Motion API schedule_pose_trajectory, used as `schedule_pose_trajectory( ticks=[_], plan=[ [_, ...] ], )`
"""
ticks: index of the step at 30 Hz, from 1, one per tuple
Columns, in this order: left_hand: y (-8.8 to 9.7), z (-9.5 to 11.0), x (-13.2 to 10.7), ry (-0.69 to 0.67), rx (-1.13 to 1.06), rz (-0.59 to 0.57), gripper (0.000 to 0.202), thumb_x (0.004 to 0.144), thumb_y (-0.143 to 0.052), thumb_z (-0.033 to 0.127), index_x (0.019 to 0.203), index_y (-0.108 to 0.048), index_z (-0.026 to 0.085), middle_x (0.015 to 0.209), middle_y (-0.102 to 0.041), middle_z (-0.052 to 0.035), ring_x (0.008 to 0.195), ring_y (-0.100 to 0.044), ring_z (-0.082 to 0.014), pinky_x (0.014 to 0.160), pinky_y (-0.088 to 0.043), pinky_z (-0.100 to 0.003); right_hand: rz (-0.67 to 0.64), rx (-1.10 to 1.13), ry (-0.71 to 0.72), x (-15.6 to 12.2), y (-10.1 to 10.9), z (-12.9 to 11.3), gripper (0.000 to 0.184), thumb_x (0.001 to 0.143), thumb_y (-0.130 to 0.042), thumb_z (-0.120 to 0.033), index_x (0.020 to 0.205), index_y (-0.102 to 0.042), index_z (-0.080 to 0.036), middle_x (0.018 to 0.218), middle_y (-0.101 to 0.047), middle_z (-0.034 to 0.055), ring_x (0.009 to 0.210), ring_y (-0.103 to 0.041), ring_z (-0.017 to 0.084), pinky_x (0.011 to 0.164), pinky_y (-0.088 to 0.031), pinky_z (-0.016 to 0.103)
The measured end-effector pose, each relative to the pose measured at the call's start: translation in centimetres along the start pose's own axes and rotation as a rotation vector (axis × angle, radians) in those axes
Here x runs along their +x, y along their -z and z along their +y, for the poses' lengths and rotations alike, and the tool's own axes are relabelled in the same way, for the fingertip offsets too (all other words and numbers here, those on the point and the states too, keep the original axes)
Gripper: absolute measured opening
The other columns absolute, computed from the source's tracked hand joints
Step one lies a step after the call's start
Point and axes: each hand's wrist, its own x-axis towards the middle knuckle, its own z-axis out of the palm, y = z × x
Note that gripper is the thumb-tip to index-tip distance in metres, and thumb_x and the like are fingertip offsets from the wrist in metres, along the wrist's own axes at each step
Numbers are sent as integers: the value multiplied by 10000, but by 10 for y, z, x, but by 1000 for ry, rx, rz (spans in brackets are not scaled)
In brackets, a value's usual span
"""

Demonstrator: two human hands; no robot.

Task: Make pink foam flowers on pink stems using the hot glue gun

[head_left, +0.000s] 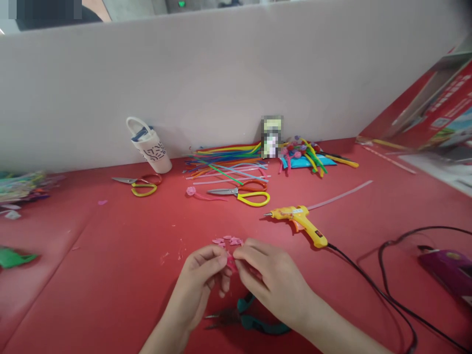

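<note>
My left hand (pixel 201 282) and my right hand (pixel 271 278) meet over the red table (pixel 110 275), both pinching a small pink piece (pixel 231 263) between fingertips. Just beyond them lie small pink cut bits (pixel 227 241). Under my right wrist rest pliers with teal handles (pixel 250 319). A yellow glue gun (pixel 300 221) lies to the right of my hands, with a clear glue stick sticking out of its back.
Two scissors with yellow and red handles (pixel 245 193) (pixel 142 186), a pile of coloured pipe cleaners (pixel 224 160), a small white bag (pixel 149 145), a black cord (pixel 387 295), a purple device (pixel 448 265) and a red box (pixel 435 108) surround the spot. A white partition stands behind.
</note>
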Motion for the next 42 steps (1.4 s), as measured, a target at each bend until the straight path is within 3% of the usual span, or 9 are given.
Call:
schedule_pose_trajectory(
  ticks=[8, 14, 17, 20, 22, 27, 34, 42],
  plan=[
    [1, -2, 4, 176, -223, -51, 127, 656, -702, 165, 593, -604, 116, 475, -560, 27, 331, -415, -13, 329, -294, -112, -6, -106, 130, 3, 4, 1, 198, 864, -415, -97, 777, -586, -147, 725, -558, 41, 641, -480, 143, 573, -355, 234],
    [-4, -5, 2, 115, -285, 10, 177, 616, -738, 163, 531, -588, 125, 441, -533, 53, 323, -357, 9, 332, -266, -101, 35, -80, 147, 3, 2, 0, 223, 843, -395, -76, 741, -579, -150, 700, -560, 45, 634, -477, 152, 568, -370, 249],
    [-4, -4, 1, 33, -211, 51, 165, 630, -736, 193, 556, -603, 130, 455, -548, 51, 341, -379, 0, 345, -284, -104, 34, 107, 38, 3, 2, 0, 200, 852, -411, -80, 805, -586, -165, 735, -585, 31, 671, -525, 138, 599, -407, 228],
    [-2, -2, 2, -55, -92, 116, 140, 657, -724, 211, 599, -620, 136, 467, -555, 52, 368, -416, -12, 352, -291, -100, 47, 226, -18, 2, 1, 0, 222, 854, -429, -80, 949, -596, -192, 890, -644, 40, 817, -586, 139, 730, -447, 236],
    [-2, -3, 2, -107, -24, 152, 125, 666, -717, 210, 616, -628, 139, 470, -549, 56, 386, -435, -18, 367, -314, -102, 67, 204, -23, 2, -1, 0, 217, 844, -464, -107, 994, -595, -192, 930, -655, 52, 840, -597, 151, 756, -456, 255],
    [-6, -7, 1, -168, 57, 160, 101, 692, -689, 208, 635, -634, 146, 492, -555, 49, 420, -466, -36, 405, -362, -121, 147, 55, 2, 1, -7, 4, 132, 838, -510, -141, 903, -621, -173, 789, -653, 47, 708, -593, 156, 669, -456, 255],
    [-3, 2, 2, -146, 147, 48, 133, 700, -651, 254, 635, -644, 138, 557, -588, 10, 461, -512, -78, 440, -409, -177, 99, 37, 54, 3, -4, 9, 157, 820, -502, -73, 817, -630, -163, 709, -627, 28, 634, -569, 136, 590, -429, 218],
    [1, 1, 5, -130, 337, 69, 121, 672, -689, 241, 632, -624, 146, 463, -519, 44, 409, -467, -70, 404, -382, -171, 85, -1, 73, 3, -2, 8, 156, 827, -489, -98, 833, -625, -173, 702, -612, 24, 616, -545, 137, 580, -424, 223]
  ],
)
